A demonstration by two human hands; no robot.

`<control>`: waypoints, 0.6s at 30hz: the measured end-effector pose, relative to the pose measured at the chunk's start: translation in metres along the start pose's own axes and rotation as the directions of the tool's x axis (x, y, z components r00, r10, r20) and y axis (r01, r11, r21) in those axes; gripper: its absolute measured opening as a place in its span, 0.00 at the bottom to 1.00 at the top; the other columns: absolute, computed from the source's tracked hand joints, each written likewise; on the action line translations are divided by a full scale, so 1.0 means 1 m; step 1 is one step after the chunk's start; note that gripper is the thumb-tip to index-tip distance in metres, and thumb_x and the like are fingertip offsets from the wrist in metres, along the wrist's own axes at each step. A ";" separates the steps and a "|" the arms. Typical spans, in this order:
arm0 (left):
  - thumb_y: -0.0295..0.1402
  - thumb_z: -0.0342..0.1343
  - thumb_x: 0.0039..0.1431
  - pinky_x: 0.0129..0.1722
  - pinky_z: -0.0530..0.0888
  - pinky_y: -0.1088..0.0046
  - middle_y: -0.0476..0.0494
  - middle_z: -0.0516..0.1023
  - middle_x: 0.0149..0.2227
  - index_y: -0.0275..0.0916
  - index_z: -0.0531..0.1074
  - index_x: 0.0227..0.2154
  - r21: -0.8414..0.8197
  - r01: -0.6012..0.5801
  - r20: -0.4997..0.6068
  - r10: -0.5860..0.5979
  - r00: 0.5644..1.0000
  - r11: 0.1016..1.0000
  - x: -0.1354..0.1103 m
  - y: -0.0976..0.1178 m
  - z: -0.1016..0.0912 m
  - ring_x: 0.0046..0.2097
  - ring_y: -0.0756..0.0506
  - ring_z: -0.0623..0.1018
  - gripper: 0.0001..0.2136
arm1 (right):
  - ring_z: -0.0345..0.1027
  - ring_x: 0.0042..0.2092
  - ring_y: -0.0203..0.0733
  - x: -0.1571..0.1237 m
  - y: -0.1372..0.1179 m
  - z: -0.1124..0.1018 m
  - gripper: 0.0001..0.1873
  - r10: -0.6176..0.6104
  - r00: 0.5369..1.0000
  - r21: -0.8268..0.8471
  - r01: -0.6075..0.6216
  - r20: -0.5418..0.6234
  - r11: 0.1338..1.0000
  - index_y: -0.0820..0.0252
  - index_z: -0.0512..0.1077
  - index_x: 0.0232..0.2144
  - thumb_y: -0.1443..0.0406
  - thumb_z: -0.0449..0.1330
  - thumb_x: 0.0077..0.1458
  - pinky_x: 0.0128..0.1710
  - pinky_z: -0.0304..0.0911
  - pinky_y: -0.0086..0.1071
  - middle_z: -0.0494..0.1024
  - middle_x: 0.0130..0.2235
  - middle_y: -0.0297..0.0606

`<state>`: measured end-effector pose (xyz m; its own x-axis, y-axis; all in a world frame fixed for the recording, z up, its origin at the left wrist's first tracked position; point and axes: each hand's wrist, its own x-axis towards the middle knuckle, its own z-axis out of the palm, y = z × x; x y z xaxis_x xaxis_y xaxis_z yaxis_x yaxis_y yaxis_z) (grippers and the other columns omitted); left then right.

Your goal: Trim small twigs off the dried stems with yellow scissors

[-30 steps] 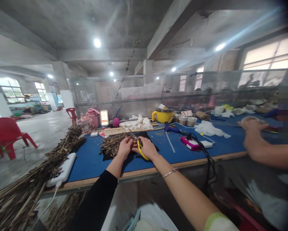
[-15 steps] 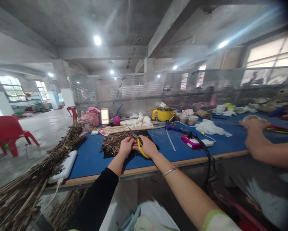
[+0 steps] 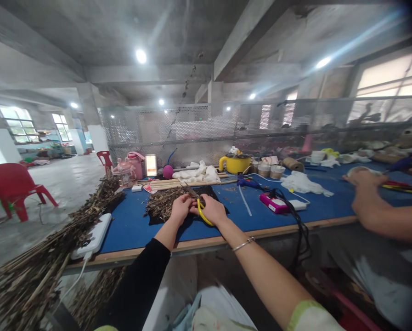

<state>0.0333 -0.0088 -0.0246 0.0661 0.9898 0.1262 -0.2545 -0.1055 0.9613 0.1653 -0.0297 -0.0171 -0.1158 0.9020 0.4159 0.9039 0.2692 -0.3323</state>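
Yellow-handled scissors (image 3: 200,212) are in my right hand (image 3: 213,209), their blades pointing up and to the left. My left hand (image 3: 181,208) is close beside it, fingers pinched together near the blades. Whatever lies between the left fingertips is too small to make out. Beneath and left of my hands, a heap of dry brown plant pieces (image 3: 160,202) is spread on a black cloth (image 3: 155,220). The cloth lies on the blue tabletop (image 3: 130,234).
Dried stalks (image 3: 36,266) and a white power strip (image 3: 94,236) lie at the left edge. Behind are wooden sticks (image 3: 171,185), a yellow pot (image 3: 238,163), a blue glue gun (image 3: 247,181) and a purple box (image 3: 273,204) with black cords. A co-worker's arm (image 3: 374,202) works at right.
The view has shifted slightly. My hands stay nearly in place, with the scissors still in the right one.
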 end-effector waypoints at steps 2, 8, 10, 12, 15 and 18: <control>0.23 0.51 0.50 0.28 0.71 0.79 0.41 0.76 0.31 0.32 0.69 0.38 -0.008 0.000 -0.019 0.000 1.000 1.000 0.000 0.001 0.000 0.29 0.52 0.75 0.10 | 0.66 0.41 0.45 0.000 0.001 0.001 0.33 -0.010 1.000 0.004 0.010 -0.009 1.000 0.55 0.63 0.43 0.42 0.55 0.39 0.35 0.56 0.31 0.71 0.39 0.40; 0.23 0.54 0.47 0.25 0.69 0.81 0.44 0.75 0.25 0.31 0.69 0.31 -0.024 -0.023 -0.065 0.021 0.998 0.999 -0.002 0.003 0.001 0.26 0.52 0.74 0.06 | 0.62 0.46 0.47 0.002 0.003 0.003 0.37 -0.054 0.999 0.000 0.054 -0.006 0.999 0.58 0.59 0.48 0.44 0.57 0.40 0.42 0.54 0.34 0.69 0.43 0.45; 0.24 0.56 0.45 0.24 0.68 0.81 0.45 0.74 0.23 0.32 0.69 0.29 -0.016 -0.028 -0.075 0.027 0.997 0.999 -0.002 0.002 0.000 0.26 0.52 0.74 0.06 | 0.61 0.47 0.48 0.002 0.003 0.003 0.37 -0.064 0.998 -0.001 0.064 0.002 0.998 0.58 0.59 0.49 0.45 0.57 0.40 0.43 0.53 0.34 0.69 0.43 0.45; 0.26 0.58 0.43 0.23 0.68 0.81 0.45 0.74 0.23 0.32 0.69 0.28 -0.012 -0.032 -0.075 0.032 0.997 0.999 -0.001 0.000 0.000 0.25 0.52 0.74 0.07 | 0.61 0.47 0.48 0.003 0.004 0.004 0.37 -0.076 0.997 -0.001 0.076 -0.005 0.997 0.58 0.59 0.49 0.44 0.57 0.40 0.44 0.54 0.35 0.69 0.44 0.45; 0.28 0.59 0.41 0.24 0.68 0.80 0.44 0.75 0.24 0.32 0.70 0.28 -0.024 -0.047 -0.050 0.046 0.998 0.999 0.000 -0.002 -0.001 0.25 0.51 0.74 0.09 | 0.62 0.47 0.46 0.002 0.004 0.004 0.36 -0.091 0.996 0.009 0.091 -0.022 0.996 0.58 0.59 0.48 0.44 0.56 0.41 0.43 0.54 0.33 0.69 0.43 0.44; 0.30 0.60 0.41 0.25 0.69 0.78 0.42 0.76 0.26 0.32 0.70 0.29 -0.037 -0.052 -0.038 0.051 0.998 0.998 0.001 -0.003 -0.001 0.26 0.50 0.74 0.10 | 0.64 0.44 0.44 0.001 0.003 0.003 0.32 -0.084 0.996 0.024 0.085 -0.014 0.996 0.56 0.61 0.45 0.44 0.56 0.42 0.40 0.55 0.31 0.70 0.41 0.42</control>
<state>0.0328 -0.0076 -0.0280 0.0167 0.9861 0.1656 -0.2930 -0.1535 0.9437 0.1669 -0.0270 -0.0199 -0.1860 0.8713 0.4541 0.8807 0.3527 -0.3161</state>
